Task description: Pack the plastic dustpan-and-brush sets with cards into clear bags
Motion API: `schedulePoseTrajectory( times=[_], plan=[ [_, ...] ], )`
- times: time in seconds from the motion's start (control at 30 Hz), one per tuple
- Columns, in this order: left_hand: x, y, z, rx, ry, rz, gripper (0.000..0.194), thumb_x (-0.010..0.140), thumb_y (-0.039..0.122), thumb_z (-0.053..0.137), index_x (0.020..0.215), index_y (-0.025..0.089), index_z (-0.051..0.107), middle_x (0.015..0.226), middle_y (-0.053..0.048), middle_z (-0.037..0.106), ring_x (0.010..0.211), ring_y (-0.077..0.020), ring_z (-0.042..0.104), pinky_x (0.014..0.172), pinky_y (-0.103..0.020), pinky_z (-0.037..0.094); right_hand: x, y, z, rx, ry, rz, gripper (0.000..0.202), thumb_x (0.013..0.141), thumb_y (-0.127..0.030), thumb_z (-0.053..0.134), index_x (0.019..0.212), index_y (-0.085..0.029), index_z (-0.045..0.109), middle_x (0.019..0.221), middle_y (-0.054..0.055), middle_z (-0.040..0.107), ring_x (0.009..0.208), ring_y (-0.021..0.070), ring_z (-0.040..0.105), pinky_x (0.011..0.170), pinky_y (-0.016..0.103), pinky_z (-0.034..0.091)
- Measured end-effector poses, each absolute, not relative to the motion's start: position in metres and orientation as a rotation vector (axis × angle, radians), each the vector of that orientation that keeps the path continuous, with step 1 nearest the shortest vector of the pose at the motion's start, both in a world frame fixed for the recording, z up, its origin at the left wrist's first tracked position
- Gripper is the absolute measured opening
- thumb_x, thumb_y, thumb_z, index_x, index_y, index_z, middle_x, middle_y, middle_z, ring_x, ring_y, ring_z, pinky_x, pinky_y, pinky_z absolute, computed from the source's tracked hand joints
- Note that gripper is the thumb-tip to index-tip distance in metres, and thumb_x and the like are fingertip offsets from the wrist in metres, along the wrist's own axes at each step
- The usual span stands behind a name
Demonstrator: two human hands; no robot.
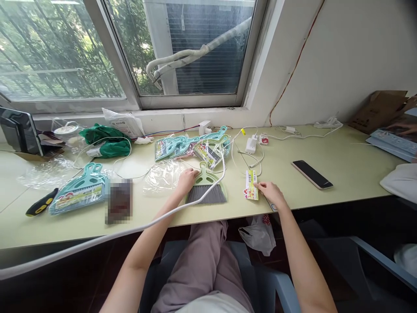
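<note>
head view: touching, perhaps gripping, dustpan (206,187) with curled left hand (186,181); pinching card (251,184), just left, in near-closed right hand (273,194); best held flat.

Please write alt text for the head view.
A person's left hand touches a green plastic dustpan-and-brush set with grey bristles; the right hand touches a printed yellow card. Turquoise plastic dustpan sets lie on a pale yellow table.
</note>
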State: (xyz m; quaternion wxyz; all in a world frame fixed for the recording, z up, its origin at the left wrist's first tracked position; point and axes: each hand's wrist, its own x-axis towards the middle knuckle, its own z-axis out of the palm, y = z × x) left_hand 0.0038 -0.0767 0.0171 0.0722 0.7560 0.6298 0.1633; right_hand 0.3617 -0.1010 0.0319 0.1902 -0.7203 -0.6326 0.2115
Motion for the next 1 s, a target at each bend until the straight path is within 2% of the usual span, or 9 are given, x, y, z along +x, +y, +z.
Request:
schedulePoseTrajectory(
  times=[0.1,0.17,0.3,0.43,0.5,0.67,0.77,1.0],
  plan=[
    [0.003,-0.077,0.016,2.275,1.779,0.573,0.032,0.096,0.026,0.036,0.102,0.018,0.066,0.101,-0.010,0.062,0.098,-0.0219,0.058,0.084,-0.032,0.044,0.351,-0.111,0.047,-2.195,-1.804,0.232,0.040,0.084,-0.051,0.057,0.063,-0.018,0.063,0.064,0.011,0.065,0.066,0.0217,0.061,0.057,0.028,0.037],
    [0.001,-0.077,0.015,2.241,1.719,0.638,0.030,0.095,0.028,0.038,0.098,0.017,0.066,0.100,-0.010,0.063,0.095,-0.0219,0.059,0.082,-0.032,0.045,0.328,-0.120,0.056,-2.129,-1.843,0.092,0.038,0.087,-0.050,0.054,0.069,-0.018,0.065,0.067,0.011,0.066,0.067,0.0208,0.061,0.057,0.028,0.037],
    [-0.004,-0.073,0.011,2.160,1.613,0.746,0.027,0.090,0.035,0.049,0.083,0.016,0.068,0.085,-0.008,0.067,0.077,-0.0203,0.061,0.071,-0.031,0.045,0.262,-0.128,0.071,-1.691,-2.134,0.111,0.036,0.093,-0.046,0.044,0.082,-0.020,0.067,0.074,0.007,0.067,0.069,0.0178,0.062,0.057,0.026,0.042],
    [-0.006,-0.072,0.006,2.124,1.547,0.799,0.025,0.087,0.034,0.054,0.074,0.016,0.068,0.074,-0.006,0.068,0.065,-0.0171,0.058,0.063,-0.028,0.042,0.200,-0.121,0.071,-1.568,-2.413,0.094,0.022,0.093,-0.028,0.049,0.090,-0.018,0.068,0.094,0.009,0.068,0.090,0.0201,0.062,0.066,0.027,0.046],
    [-0.005,-0.073,0.005,2.111,1.530,0.816,0.025,0.086,0.032,0.055,0.073,0.015,0.068,0.072,-0.005,0.068,0.063,-0.0156,0.058,0.062,-0.027,0.041,0.180,-0.116,0.065,-1.649,-2.467,0.058,0.022,0.093,-0.028,0.050,0.090,-0.016,0.068,0.098,0.011,0.067,0.095,0.0226,0.061,0.069,0.029,0.046],
    [-0.002,-0.075,0.006,2.067,1.528,0.896,0.025,0.084,0.032,0.056,0.071,0.014,0.068,0.067,-0.004,0.068,0.060,-0.0136,0.057,0.060,-0.024,0.041,0.159,-0.109,0.040,-1.739,-2.392,-0.091,0.032,0.092,-0.039,0.050,0.090,-0.012,0.067,0.098,0.016,0.065,0.095,0.0267,0.058,0.070,0.033,0.046],
    [-0.002,-0.075,0.005,2.065,1.510,0.944,0.025,0.084,0.032,0.057,0.074,0.014,0.071,0.071,-0.005,0.070,0.062,-0.0146,0.059,0.062,-0.025,0.043,0.161,-0.105,0.023,-1.727,-2.276,-0.056,0.032,0.090,-0.042,0.052,0.088,-0.013,0.067,0.098,0.014,0.064,0.092,0.0245,0.058,0.070,0.031,0.045],
    [0.000,-0.078,0.004,2.007,1.514,1.006,0.025,0.084,0.032,0.057,0.079,0.014,0.074,0.078,-0.008,0.073,0.069,-0.0175,0.063,0.066,-0.027,0.046,0.174,-0.101,0.009,-1.606,-2.033,0.164,0.031,0.091,-0.037,0.050,0.071,-0.020,0.066,0.087,0.006,0.063,0.083,0.0177,0.057,0.067,0.027,0.040]
  ],
)
